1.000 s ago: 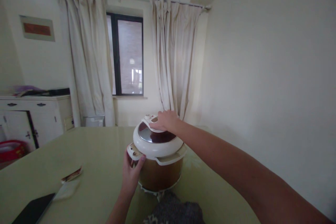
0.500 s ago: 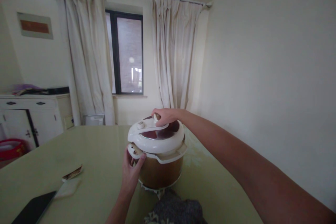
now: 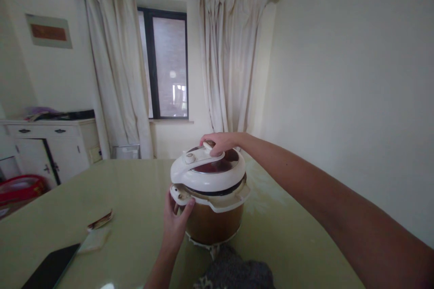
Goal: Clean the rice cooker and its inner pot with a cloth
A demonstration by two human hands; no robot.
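An electric pressure cooker point(image 3: 217, 222) with a brownish body and white rim stands on the green table. Its white lid point(image 3: 206, 181), with a dark reddish top panel, sits tilted and slightly raised, and a dark gap shows between lid and rim at the front right. My right hand point(image 3: 222, 142) is closed around the knob on top of the lid. At the cooker's left side, my left hand point(image 3: 176, 216) grips the white side handle point(image 3: 181, 194), thumb on top and fingers beneath.
A dark grey cloth point(image 3: 237, 271) lies in front of the cooker. On the left of the table point(image 3: 135, 216) are a dark flat phone-like object point(image 3: 50, 267) and a small packet point(image 3: 101, 220). A white cabinet point(image 3: 68, 144) and a red basin point(image 3: 23, 188) stand beyond the table.
My right hand has lifted the lid a little, and the gap above the rim has widened. My left hand keeps its grip on the handle. The view has shifted slightly.
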